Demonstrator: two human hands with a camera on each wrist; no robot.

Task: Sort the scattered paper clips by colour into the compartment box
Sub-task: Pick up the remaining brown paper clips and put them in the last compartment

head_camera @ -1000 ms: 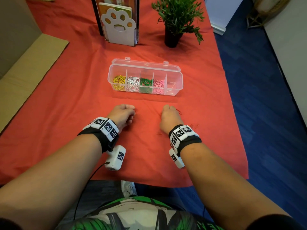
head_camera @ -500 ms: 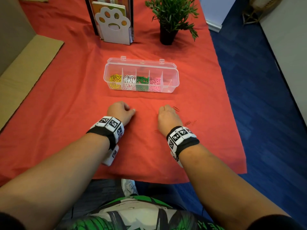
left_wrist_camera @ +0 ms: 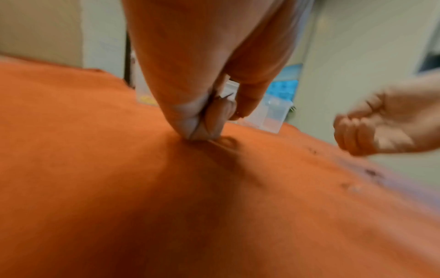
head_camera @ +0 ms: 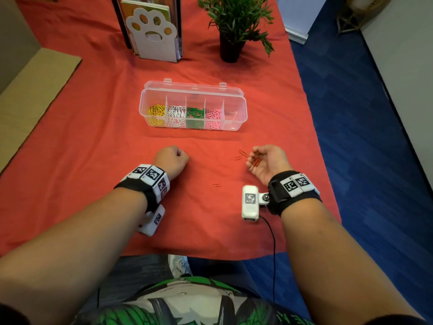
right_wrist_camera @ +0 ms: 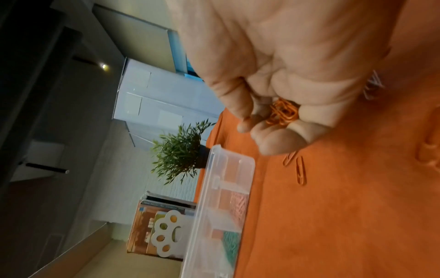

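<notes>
On the red tabletop (head_camera: 70,137), the right hand (head_camera: 269,161) lies palm up, cupping red paper clips (head_camera: 256,161). The left hand (head_camera: 171,159) is fisted. Farther off sits the clear compartment box (head_camera: 236,99).

Red clips (head_camera: 256,161), red cloth (head_camera: 93,127), seemingly clear box (head_camera: 241,111).

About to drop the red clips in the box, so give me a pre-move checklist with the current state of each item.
1. Right hand holds red clips cupped in its palm: ok.
2. Compartment box lid open: ok.
3. Rightmost compartment has room: ok, nearly empty.
4. Cloth cleared of red clips: not ok, loose clips remain.
5. Left hand holds a clip: cannot tell, its fingers press the red cloth.
</notes>
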